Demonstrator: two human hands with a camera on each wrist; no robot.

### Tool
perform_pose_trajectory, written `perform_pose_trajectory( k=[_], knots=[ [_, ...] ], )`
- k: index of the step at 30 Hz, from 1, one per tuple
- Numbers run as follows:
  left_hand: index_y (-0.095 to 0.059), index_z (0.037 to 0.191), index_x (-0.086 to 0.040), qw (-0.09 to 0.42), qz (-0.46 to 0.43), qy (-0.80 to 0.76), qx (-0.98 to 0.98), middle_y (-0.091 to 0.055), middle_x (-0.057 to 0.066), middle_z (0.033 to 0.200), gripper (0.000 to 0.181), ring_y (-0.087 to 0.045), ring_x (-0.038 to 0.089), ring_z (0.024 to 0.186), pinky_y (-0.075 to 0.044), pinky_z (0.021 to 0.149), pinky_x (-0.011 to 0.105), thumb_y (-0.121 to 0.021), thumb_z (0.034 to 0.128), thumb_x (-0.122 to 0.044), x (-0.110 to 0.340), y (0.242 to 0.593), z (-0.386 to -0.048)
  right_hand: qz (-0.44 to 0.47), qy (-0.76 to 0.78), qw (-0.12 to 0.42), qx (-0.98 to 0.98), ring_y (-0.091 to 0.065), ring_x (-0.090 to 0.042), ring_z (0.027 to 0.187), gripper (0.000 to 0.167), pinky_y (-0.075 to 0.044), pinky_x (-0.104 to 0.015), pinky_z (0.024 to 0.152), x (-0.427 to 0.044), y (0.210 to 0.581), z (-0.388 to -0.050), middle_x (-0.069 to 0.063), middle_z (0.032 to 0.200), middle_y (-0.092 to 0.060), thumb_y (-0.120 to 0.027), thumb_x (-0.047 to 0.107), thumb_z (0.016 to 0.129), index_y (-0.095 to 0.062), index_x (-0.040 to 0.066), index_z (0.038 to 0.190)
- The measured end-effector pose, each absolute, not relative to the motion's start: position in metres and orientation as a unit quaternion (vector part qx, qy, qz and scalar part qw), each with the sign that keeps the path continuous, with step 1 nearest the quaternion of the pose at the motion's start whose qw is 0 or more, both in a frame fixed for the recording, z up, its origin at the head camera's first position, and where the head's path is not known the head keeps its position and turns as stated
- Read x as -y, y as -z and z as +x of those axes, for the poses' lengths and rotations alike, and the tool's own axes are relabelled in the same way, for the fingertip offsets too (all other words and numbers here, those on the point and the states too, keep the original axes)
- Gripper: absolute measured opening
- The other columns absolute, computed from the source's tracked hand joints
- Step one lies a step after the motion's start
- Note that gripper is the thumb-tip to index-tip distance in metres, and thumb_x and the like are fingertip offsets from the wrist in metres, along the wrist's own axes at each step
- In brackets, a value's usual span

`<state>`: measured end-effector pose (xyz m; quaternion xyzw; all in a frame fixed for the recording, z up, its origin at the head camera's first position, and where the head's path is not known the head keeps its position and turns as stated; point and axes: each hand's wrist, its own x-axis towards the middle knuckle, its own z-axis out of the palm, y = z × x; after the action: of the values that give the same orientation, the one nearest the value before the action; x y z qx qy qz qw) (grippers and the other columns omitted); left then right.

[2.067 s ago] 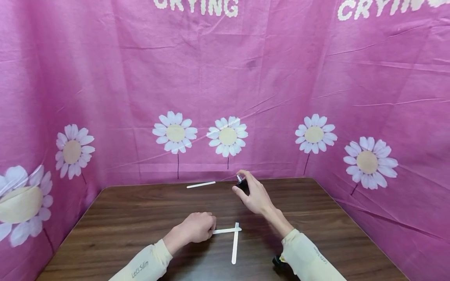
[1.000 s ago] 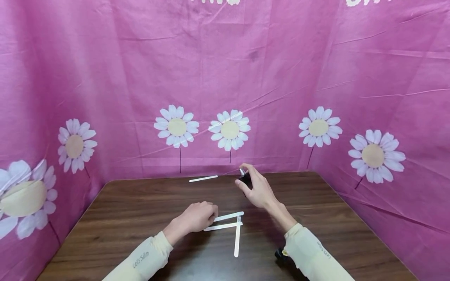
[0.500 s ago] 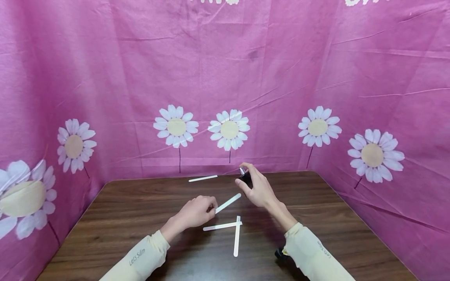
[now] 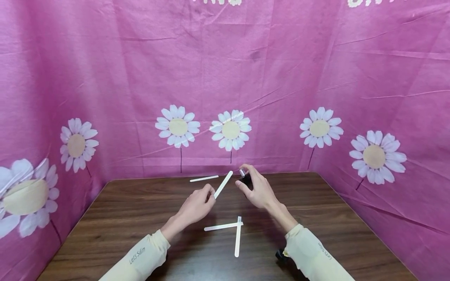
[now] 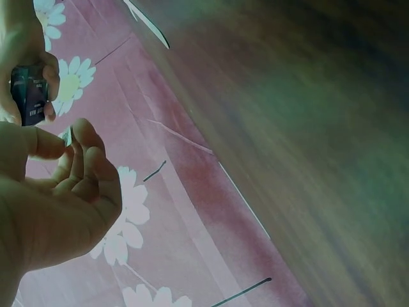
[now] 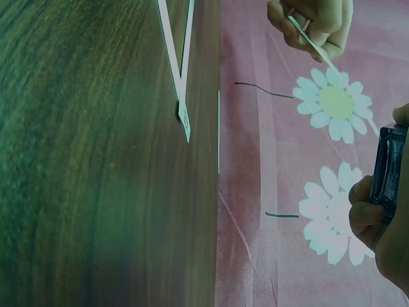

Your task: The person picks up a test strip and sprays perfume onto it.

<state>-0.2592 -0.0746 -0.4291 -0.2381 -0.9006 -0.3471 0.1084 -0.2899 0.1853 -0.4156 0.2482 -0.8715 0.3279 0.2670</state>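
White strip (image 4: 223, 185) now higher, near black bottle (image 4: 247, 180)

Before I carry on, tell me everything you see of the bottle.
The bottle is dark and looks like glass, with flat sides, pale lettering too small to read surely, and a silvery top. The right hand grips its body above the table, hiding part of it. It is roughly upright, its top leaning left in the head view. The held strip ends near that top, with a gap between. Its fill level cannot be seen.
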Motion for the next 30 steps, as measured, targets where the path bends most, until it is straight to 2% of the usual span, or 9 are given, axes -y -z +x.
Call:
perform_pose_trajectory(
  k=[8,15,30],
  knots=[
    [-0.062,0.099,-0.013,0.118,-0.240,0.362,0.893,-0.057,-0.012,0.072,0.007,-0.051,0.007,0.058,-0.043,0.052,0.031,-0.058,0.0977,-0.019,0.076,0.428,-0.262,0.249,-0.318,0.268,0.875,-0.062,-0.026,0.110,0.055,-0.048,-0.050,0.091,-0.184,0.419,-0.290,-0.004,0.127,-0.062,-0.065,0.047,0.094,-0.050,0.023,0.141],
    [-0.064,0.099,-0.016,0.118,-0.254,0.352,0.893,-0.059,-0.015,0.073,0.004,-0.052,0.006,0.059,-0.045,0.054,0.030,-0.060,0.0967,-0.016,0.076,0.426,-0.260,0.268,-0.301,0.268,0.875,-0.060,-0.026,0.117,0.054,-0.047,-0.050,0.093,-0.181,0.423,-0.290,-0.003,0.131,-0.060,-0.064,0.048,0.094,-0.051,0.024,0.140],
    [-0.064,0.099,-0.022,0.117,-0.249,0.338,0.900,-0.059,-0.017,0.073,0.005,-0.051,0.005,0.057,-0.044,0.052,0.031,-0.060,0.0966,-0.019,0.072,0.428,-0.258,0.278,-0.283,0.265,0.879,-0.061,-0.020,0.100,0.053,-0.050,-0.047,0.082,-0.176,0.430,-0.290,-0.001,0.122,-0.061,-0.065,0.046,0.094,-0.050,0.022,0.139]
  ],
)
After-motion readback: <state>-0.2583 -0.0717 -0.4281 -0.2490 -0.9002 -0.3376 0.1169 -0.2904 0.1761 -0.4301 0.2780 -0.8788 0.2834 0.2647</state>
